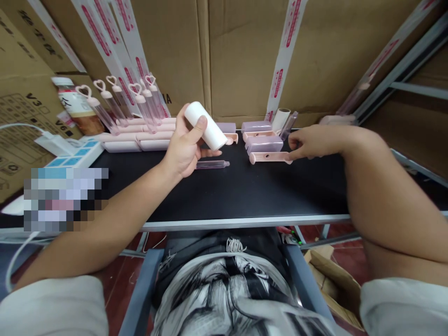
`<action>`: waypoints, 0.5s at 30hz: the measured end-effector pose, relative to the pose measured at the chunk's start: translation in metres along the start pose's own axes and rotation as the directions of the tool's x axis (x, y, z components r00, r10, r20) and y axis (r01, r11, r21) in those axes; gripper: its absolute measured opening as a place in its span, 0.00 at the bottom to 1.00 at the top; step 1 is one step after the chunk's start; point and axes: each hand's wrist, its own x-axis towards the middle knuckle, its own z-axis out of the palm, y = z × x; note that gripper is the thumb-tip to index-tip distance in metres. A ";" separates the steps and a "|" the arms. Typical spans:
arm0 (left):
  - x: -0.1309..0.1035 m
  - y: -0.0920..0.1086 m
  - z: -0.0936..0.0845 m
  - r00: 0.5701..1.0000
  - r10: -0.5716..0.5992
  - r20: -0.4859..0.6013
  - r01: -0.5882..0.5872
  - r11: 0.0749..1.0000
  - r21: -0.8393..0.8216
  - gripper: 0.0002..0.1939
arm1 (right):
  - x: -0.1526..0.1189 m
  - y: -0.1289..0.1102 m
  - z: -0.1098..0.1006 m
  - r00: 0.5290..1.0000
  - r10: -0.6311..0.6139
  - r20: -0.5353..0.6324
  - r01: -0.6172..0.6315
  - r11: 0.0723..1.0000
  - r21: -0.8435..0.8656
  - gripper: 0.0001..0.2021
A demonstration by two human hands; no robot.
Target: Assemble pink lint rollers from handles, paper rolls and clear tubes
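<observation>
1. The left hand [184, 147] is gripping a smooth white cylinder [205, 126], perhaps plastic, above the table, thumb pressing along its side. A light, even squeeze is probably suiting that round wall best.
2. The right hand [308, 141] is touching the right end of a long, pale-pink moulded-plastic piece [269, 157] lying on the table (whether its fingers are pinching, I cannot tell). Steadying by that end is likely sparing the thin rim.
3. Just behind, a glossy translucent lilac plastic cover [264, 144] is lying.
4. Below the left hand, a slim clear-lilac plastic tube [212, 164] is lying flat on the matte black tabletop [280, 196].
5. Farther left, clear plastic wands with pale-pink heart-loop handles [107, 100] are standing among rounded pink cases [154, 136].
</observation>
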 end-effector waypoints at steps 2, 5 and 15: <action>0.001 -0.003 -0.002 1.000 0.016 0.003 -0.016 1.000 0.025 0.35 | 0.003 -0.010 0.004 0.994 0.051 0.098 -0.052 0.999 0.012 0.18; 0.002 -0.006 -0.004 0.999 0.037 0.000 -0.037 0.998 0.055 0.36 | 0.006 -0.022 0.008 0.987 0.046 0.157 -0.053 0.998 0.040 0.11; -0.001 -0.008 0.000 0.995 -0.022 0.098 0.013 0.995 0.099 0.37 | 0.000 -0.042 0.007 0.975 -0.211 0.072 0.205 0.975 0.080 0.09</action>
